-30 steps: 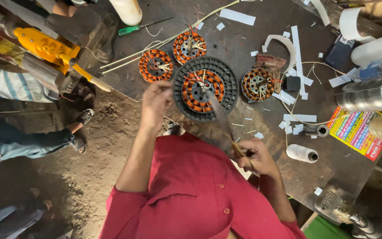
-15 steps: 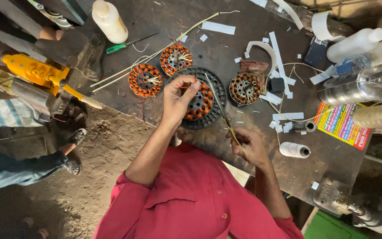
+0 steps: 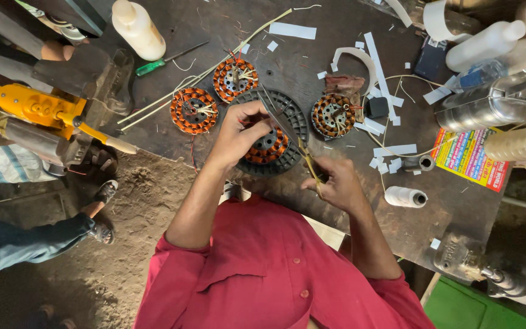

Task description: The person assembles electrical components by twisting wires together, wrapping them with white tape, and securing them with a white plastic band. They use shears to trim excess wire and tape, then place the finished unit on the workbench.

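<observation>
glossy copper windings (image 3: 194, 110), matt dark bench (image 3: 312, 67), paper strips (image 3: 292, 30)

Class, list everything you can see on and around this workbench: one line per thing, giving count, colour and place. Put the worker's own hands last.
Workbench: one, dark, fills the upper frame.
Wound coils: four, orange; one on the black disc, three around it.
Black disc: one, centre of bench.
Paper strips: many, white, scattered upper right.
Screwdriver: one, green handle, upper left.
Bottles: one cream at upper left, clear ones at upper right.
Thread spool: one, white, right of the right hand.
Leaflet: one, bright multicolour, right edge.
Yellow tool: one, left edge.
Other person's feet: in sandals, lower left.
Left hand: on the disc's coil.
Right hand: holds a thin yellowish strip.
</observation>
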